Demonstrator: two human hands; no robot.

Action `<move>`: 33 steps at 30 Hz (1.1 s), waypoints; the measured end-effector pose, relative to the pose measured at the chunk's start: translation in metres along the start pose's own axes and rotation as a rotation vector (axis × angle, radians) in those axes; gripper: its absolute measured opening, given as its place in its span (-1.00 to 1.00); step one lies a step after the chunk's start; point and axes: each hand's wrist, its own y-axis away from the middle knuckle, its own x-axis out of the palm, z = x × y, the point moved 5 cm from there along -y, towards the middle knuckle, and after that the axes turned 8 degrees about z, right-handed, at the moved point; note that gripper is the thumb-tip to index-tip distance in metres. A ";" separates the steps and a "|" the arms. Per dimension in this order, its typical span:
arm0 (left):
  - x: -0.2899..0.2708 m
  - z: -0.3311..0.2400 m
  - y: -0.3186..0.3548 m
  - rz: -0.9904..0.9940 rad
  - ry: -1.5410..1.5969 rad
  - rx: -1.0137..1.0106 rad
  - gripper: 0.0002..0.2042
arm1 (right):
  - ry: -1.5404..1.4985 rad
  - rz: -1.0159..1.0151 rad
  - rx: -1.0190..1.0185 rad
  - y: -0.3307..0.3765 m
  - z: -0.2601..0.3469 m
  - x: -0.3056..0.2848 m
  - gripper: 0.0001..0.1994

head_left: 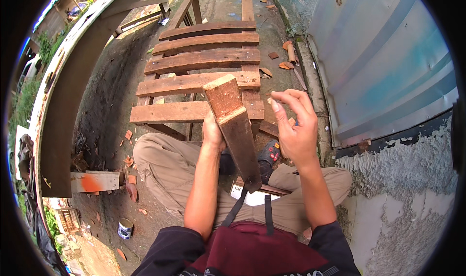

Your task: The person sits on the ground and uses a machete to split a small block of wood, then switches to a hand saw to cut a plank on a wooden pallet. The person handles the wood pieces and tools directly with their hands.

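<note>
My left hand [212,131] is wrapped round a dark wooden post [241,147], which slants up and away from my lap. Its far end has a stepped notch cut into it, showing fresh reddish wood. To the right of that notch, my right hand [300,130] is raised, thumb and forefinger curled together. A tiny pale bit shows at their tips, too small to name for certain. Just beyond the post lies a slatted wooden frame [204,60] with several cross slats. Between my crossed legs, a flat white item with a brown edge [252,197] is partly hidden by the post.
A blue-grey metal sheet [383,67] stands on the right, above a rough wall [403,179]. A long board structure [82,91] curves along the left. Offcuts, leaves and a paint-marked board [97,181] lie on the ground, with a small tin [125,228] at lower left.
</note>
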 end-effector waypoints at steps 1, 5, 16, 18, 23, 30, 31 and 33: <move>0.002 0.001 0.002 -0.015 0.012 0.004 -0.52 | -0.023 0.025 -0.009 0.001 0.005 0.009 -0.75; 0.030 -0.005 0.007 -0.015 -0.115 0.097 -0.61 | 0.206 0.016 -0.263 0.007 0.014 0.035 -0.73; 0.054 0.002 0.011 0.065 -0.202 0.020 -0.62 | 0.052 0.029 -0.027 -0.006 0.005 0.016 -0.82; 0.050 0.004 0.009 0.097 -0.291 0.048 -0.59 | -0.009 0.036 0.128 -0.002 0.001 0.016 -0.79; 0.053 0.001 0.013 0.003 -0.469 0.179 -0.47 | -0.018 0.060 0.275 0.002 0.000 0.016 -0.78; 0.080 -0.011 0.027 -0.113 -0.720 0.351 -0.40 | 0.045 0.092 0.344 -0.007 0.000 0.013 -0.78; 0.080 -0.010 0.028 -0.119 -0.732 0.355 -0.39 | 0.037 0.104 0.357 -0.007 0.000 0.012 -0.78; 0.079 -0.008 0.030 -0.107 -0.670 0.357 -0.39 | 0.021 0.128 0.381 -0.007 0.001 0.011 -0.77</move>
